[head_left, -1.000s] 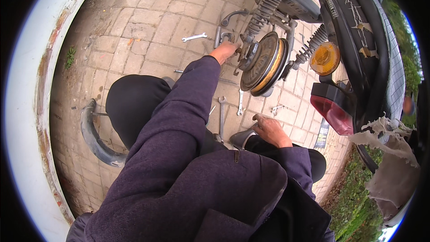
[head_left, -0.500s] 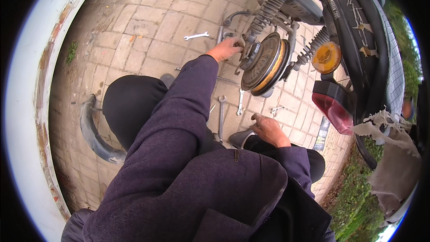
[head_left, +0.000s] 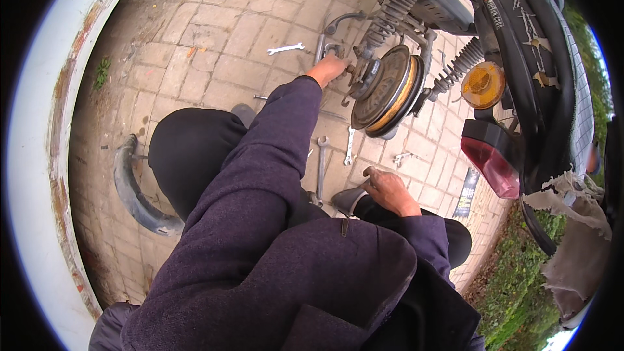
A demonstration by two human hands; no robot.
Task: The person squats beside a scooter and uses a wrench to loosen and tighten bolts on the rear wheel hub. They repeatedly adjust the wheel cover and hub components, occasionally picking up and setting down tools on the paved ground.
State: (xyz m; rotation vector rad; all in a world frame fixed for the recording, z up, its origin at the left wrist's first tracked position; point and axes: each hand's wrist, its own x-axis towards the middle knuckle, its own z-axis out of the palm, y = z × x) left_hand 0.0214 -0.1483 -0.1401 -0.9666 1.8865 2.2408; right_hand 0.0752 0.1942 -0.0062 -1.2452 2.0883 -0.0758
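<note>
My left hand [head_left: 330, 69] is up at the axle fittings [head_left: 355, 73] beside a dirty hub [head_left: 380, 91], fingers closed around a small part I cannot make out. Just left stands a short metal tube [head_left: 320, 49]. My right hand [head_left: 390, 192] hangs low above my dark shoe [head_left: 348, 200], fingers curled; what they hold, if anything, is hidden. Open-ended wrenches lie on the paving: one [head_left: 285, 49] above my left hand, one [head_left: 349, 148] below the hub, a longer one [head_left: 321, 169] left of my right hand. Small bright metal pieces [head_left: 403, 158] lie right of these.
A two-wheeler's rear shock [head_left: 396, 6], amber reflector [head_left: 482, 84], red tail lamp [head_left: 489, 159] and torn seat [head_left: 520, 19] crowd the right. A curved mudguard [head_left: 140, 201] lies left of my knee. A white, rust-streaked panel [head_left: 45, 156] edges the left. Greenery [head_left: 520, 260] borders the lower right.
My left hand has shifted slightly at the axle fittings, its fingers changing position on them. My right hand is almost where it was. The view has moved a little.
</note>
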